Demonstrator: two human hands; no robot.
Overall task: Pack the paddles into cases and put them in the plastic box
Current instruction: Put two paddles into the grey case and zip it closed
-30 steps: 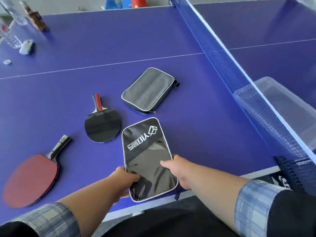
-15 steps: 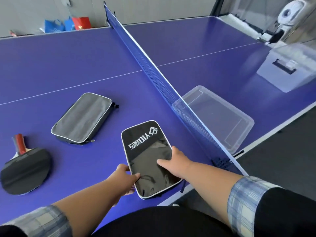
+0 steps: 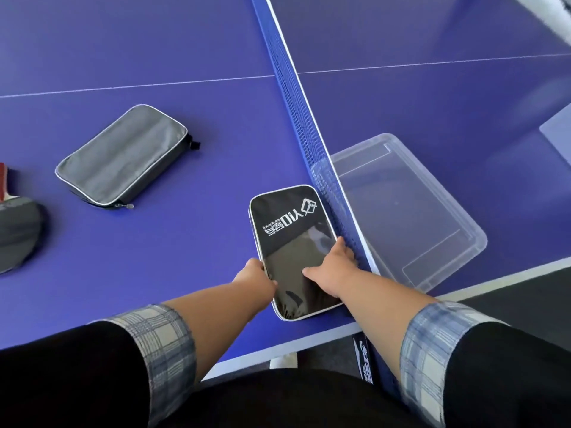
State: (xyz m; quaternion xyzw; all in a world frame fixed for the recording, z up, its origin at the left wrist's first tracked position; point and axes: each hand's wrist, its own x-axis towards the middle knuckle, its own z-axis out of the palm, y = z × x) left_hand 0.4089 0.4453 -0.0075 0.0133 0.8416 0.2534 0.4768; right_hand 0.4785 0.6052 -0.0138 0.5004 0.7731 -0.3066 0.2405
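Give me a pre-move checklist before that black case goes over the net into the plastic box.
1. Grip: left hand on the black case's left edge, right hand on its right side: ok.
2. Plastic box open and empty, no lid on it: ok.
3. Path: the net stands between case and box, so the case must be lifted over: not ok yet.
4. Case zipped shut: cannot tell.
5. Paddle inside the case: cannot tell.
6. Remaining work: grey case and black paddle are on the table, unpacked: not ok.

Purple table (image 3: 173, 41), apparently dark floor (image 3: 525, 291).
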